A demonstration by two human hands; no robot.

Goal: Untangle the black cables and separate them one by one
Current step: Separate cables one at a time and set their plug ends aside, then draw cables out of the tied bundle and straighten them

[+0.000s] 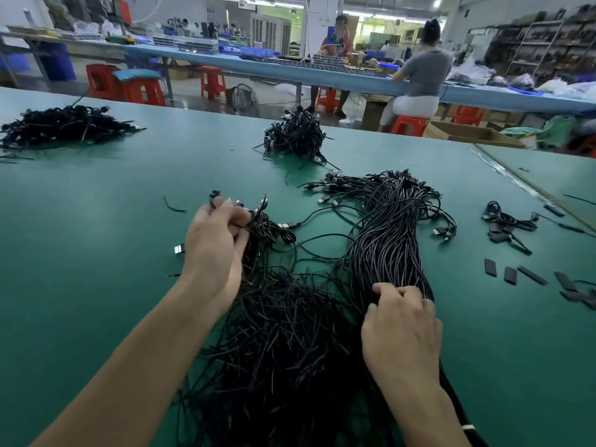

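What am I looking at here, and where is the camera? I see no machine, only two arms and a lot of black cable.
There is no machine: a person works with bare hands. The single picture comes from a wide-angle camera worn on their head, looking forward and down. The left hand grips a small bunch of cables, with plug ends poking out above its fingers. The right hand curls into the near end of a long bundle of straighter cables. Between the arms a tangled heap lies on the green table. Farther off sit a left pile and a middle pile. Flat black strips lie at the right.
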